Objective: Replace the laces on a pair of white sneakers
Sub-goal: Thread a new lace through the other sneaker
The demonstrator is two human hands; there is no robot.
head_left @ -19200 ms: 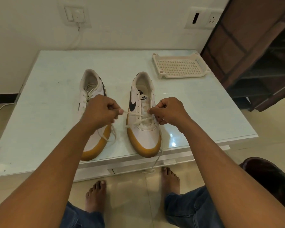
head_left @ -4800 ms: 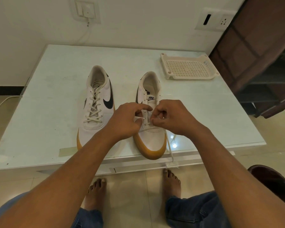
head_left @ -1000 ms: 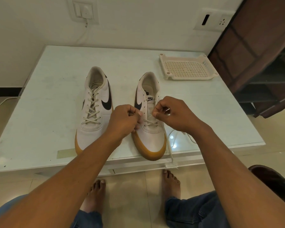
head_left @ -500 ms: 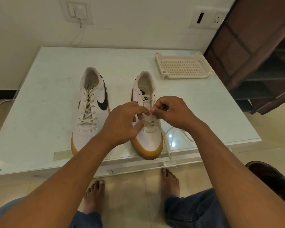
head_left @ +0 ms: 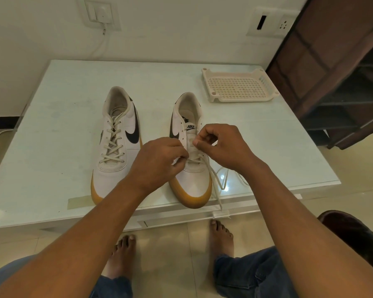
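Two white sneakers with black swooshes and tan soles stand side by side on the pale table (head_left: 52, 147). The left sneaker (head_left: 116, 147) is laced up to its top eyelets. The right sneaker (head_left: 192, 181) is laced only across its lower eyelets. My left hand (head_left: 157, 162) pinches the cream lace at the shoe's left eyelet row. My right hand (head_left: 222, 145) pinches the lace over the tongue near the right eyelets. A loose lace end (head_left: 218, 188) trails from the shoe over the table's front edge.
A cream perforated plastic tray (head_left: 237, 87) lies at the table's back right. A dark wooden shelf unit (head_left: 336, 72) stands to the right. A strip of tape (head_left: 80, 202) is stuck near the front edge. My bare feet (head_left: 220, 235) rest on the tiled floor below.
Over the last second both hands stayed at the right sneaker's eyelets. My left hand's fingers have closed in on the lace at the left eyelet row. The left sneaker has not moved.
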